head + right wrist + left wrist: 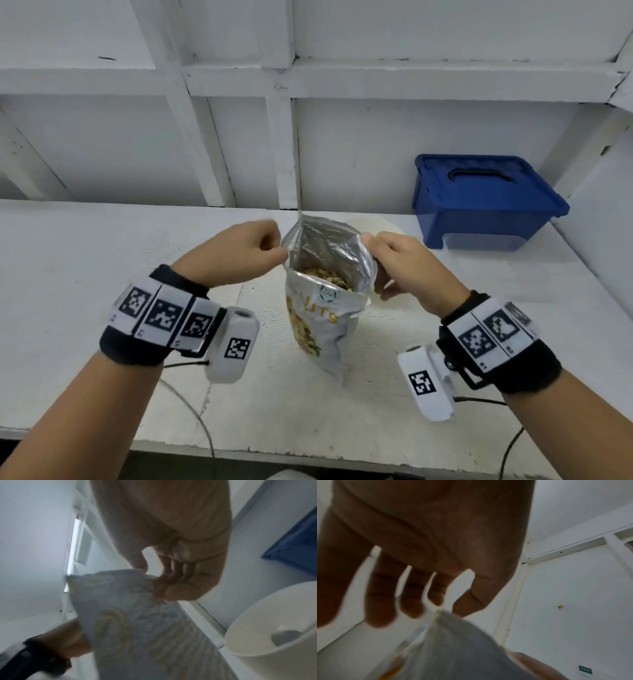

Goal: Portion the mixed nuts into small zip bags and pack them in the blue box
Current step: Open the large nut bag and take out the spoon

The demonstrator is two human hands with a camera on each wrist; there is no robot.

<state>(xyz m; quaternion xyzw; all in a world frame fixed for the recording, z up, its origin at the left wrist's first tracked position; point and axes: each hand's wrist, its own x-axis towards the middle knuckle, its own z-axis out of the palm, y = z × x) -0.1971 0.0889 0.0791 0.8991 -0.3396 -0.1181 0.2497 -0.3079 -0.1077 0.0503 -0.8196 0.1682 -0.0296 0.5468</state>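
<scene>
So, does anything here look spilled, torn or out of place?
Nothing stands out. The nut bag stands open between the left hand and right hand; no nuts lie loose. The blue box sits lidded.

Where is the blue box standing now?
In the head view, the blue box stands lid-closed at the table's far right, against the wall, behind the right hand.

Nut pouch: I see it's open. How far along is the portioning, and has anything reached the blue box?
Done: the nut pouch stands open on the table, nuts visible inside. In hand: the left hand and right hand pinch opposite sides of its mouth. Left: all portioning and packing; no small zip bags show in any view, and the blue box sits lidded behind a cream bowl.
</scene>
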